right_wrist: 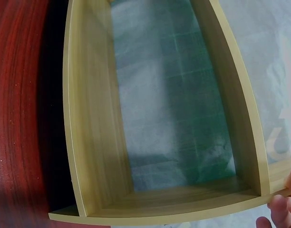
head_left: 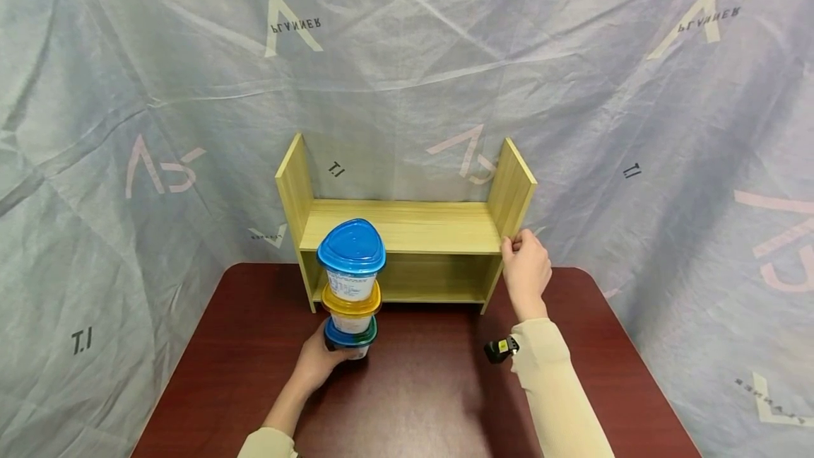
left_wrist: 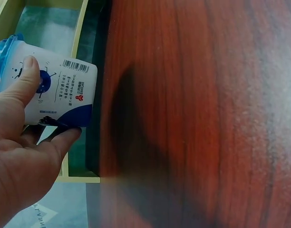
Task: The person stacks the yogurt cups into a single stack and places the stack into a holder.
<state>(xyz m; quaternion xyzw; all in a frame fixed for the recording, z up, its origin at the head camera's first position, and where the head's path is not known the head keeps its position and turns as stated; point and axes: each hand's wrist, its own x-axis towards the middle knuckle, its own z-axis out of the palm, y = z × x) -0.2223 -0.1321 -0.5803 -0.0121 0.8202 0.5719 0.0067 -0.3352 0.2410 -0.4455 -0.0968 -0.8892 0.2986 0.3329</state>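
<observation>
My left hand [head_left: 320, 359] grips the lowest tub [head_left: 357, 353] of a stack of three lidded tubs, in front of a wooden shelf's left part. In the left wrist view, this white and blue tub [left_wrist: 60, 90] shows a barcode, with the thumb on its side and fingers beneath. On it stands a tub with a yellow lid [head_left: 331, 302], and a larger one with a blue lid [head_left: 352, 246] tops the stack. With thumb and fingers either side, my right hand [head_left: 528, 271] pinches the front edge of the shelf's right side panel [head_left: 515, 186].
The two-level wooden shelf [head_left: 439, 225] stands at the back of the dark red table [head_left: 420, 387]. Grey printed sheeting [head_left: 407, 76] hangs behind it and on both sides. A small black device [head_left: 499, 350] sits at my right wrist.
</observation>
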